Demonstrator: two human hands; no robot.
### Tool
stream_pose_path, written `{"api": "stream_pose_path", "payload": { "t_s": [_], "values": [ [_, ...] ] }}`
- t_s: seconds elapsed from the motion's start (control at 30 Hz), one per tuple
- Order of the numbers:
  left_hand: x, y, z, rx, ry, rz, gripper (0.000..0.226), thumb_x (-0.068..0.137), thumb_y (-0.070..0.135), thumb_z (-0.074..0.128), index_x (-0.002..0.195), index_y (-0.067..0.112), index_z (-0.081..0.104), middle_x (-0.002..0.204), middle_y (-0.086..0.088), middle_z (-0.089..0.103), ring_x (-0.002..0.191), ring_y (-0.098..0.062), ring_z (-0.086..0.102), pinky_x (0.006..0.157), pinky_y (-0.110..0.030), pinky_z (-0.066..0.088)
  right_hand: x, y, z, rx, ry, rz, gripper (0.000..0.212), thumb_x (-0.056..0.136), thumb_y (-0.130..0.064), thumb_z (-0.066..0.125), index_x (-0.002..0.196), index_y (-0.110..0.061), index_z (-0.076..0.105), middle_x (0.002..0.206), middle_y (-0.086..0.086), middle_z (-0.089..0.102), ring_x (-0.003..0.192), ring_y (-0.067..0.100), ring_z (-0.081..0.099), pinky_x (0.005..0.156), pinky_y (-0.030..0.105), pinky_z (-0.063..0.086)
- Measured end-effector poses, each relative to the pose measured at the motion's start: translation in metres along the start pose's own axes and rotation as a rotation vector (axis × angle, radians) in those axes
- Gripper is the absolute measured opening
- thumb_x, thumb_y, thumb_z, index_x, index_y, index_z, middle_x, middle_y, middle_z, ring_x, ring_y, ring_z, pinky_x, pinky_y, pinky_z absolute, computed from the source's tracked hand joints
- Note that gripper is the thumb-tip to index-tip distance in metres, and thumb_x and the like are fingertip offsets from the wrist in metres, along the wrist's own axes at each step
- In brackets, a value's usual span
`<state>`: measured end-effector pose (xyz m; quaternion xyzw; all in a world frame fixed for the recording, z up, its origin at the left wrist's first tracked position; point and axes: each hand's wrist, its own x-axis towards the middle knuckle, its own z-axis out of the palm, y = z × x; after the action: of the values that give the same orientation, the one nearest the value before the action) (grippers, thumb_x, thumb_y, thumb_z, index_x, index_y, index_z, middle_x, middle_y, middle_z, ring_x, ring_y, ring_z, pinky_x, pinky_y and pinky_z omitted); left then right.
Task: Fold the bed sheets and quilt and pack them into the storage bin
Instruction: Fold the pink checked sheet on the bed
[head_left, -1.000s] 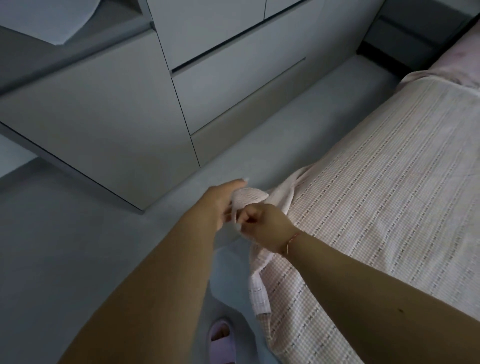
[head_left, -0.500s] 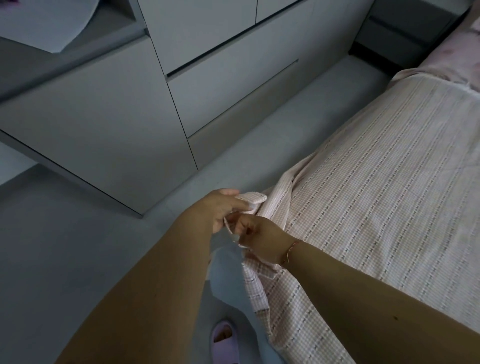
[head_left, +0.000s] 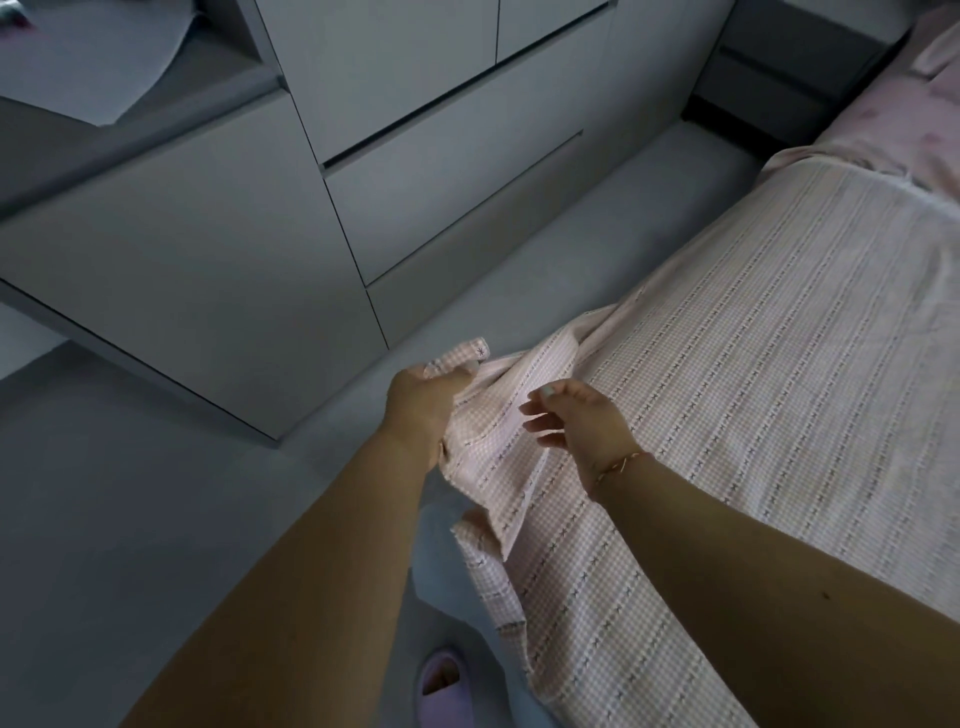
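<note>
A pink checked bed sheet (head_left: 753, 405) with thin dark stripes lies spread over the bed on the right. Its near left corner is lifted off the bed's edge. My left hand (head_left: 423, 402) grips that bunched corner, and a tip of cloth sticks up above the fingers. My right hand (head_left: 576, 421) hovers just right of it over the sheet, fingers loosely spread, holding nothing. The sheet's edge hangs down below my hands. No storage bin is in view.
Grey wardrobe drawers (head_left: 447, 192) stand along the left, close to the bed, with a strip of grey floor (head_left: 156, 519) between. A pink pillow (head_left: 914, 119) lies at the bed's head. A dark nightstand (head_left: 795, 67) stands beyond it. My purple slipper (head_left: 441, 686) shows at the bottom.
My right hand has let go of the sheet corner and moved right, its fingers now spread. My left hand keeps the corner and has lifted it a little.
</note>
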<state>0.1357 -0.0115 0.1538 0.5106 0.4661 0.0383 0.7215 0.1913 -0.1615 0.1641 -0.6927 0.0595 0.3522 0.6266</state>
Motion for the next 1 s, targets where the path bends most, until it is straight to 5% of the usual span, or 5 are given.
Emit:
{"api": "stream_pose_path", "payload": {
  "t_s": [0.13, 0.43, 0.7, 0.87, 1.0],
  "values": [
    [-0.019, 0.017, 0.008, 0.144, 0.114, 0.298, 0.020, 0.093, 0.030, 0.061, 0.085, 0.012, 0.061, 0.075, -0.001, 0.060, 0.069, -0.016, 0.052, 0.061, -0.026, 0.042, 0.005, -0.023, -0.010, -0.037, 0.040, -0.053, 0.011, 0.094, -0.010, 0.051, 0.084, -0.012, 0.054, 0.080, 0.005, 0.062, 0.065, 0.014, 0.055, 0.062, 0.026, 0.043],
    [-0.071, 0.064, 0.018, 0.075, 0.063, 0.508, 0.029, 0.099, 0.031, 0.049, 0.094, 0.007, 0.065, 0.089, -0.024, 0.063, 0.076, -0.021, 0.052, 0.067, -0.036, 0.041, 0.010, -0.073, -0.018, 0.099, -0.020, -0.105, 0.006, 0.097, -0.024, 0.050, 0.095, -0.019, 0.053, 0.085, 0.009, 0.063, 0.070, 0.020, 0.059, 0.062, 0.029, 0.049],
    [-0.123, 0.067, 0.033, 0.119, 0.074, 0.646, 0.028, 0.097, 0.024, 0.054, 0.073, 0.010, 0.059, 0.056, 0.010, 0.055, 0.053, -0.004, 0.046, 0.050, -0.018, 0.039, 0.003, -0.107, -0.030, -0.133, -0.192, 0.002, 0.053, 0.095, -0.062, 0.021, 0.136, -0.035, 0.043, 0.060, 0.007, 0.055, 0.057, 0.019, 0.055, 0.059, 0.026, 0.043],
    [-0.152, 0.056, 0.041, 0.167, 0.019, 0.724, 0.023, 0.098, 0.019, 0.049, 0.082, 0.009, 0.062, 0.069, 0.007, 0.067, 0.062, 0.001, 0.060, 0.057, -0.013, 0.047, 0.001, -0.106, -0.042, -0.460, -0.303, 0.139, 0.070, 0.090, -0.070, 0.018, 0.102, -0.016, 0.061, 0.063, 0.010, 0.055, 0.053, 0.019, 0.052, 0.055, 0.023, 0.044],
    [-0.169, 0.046, 0.045, 0.252, 0.043, 0.755, 0.023, 0.098, 0.022, 0.048, 0.079, 0.015, 0.059, 0.068, 0.010, 0.064, 0.062, 0.005, 0.056, 0.057, -0.010, 0.044, 0.000, -0.098, -0.054, -0.138, -0.089, 0.120, 0.053, 0.097, -0.046, 0.043, 0.078, 0.001, 0.061, 0.073, 0.015, 0.061, 0.061, 0.023, 0.058, 0.064, 0.036, 0.055]
  ]
}}
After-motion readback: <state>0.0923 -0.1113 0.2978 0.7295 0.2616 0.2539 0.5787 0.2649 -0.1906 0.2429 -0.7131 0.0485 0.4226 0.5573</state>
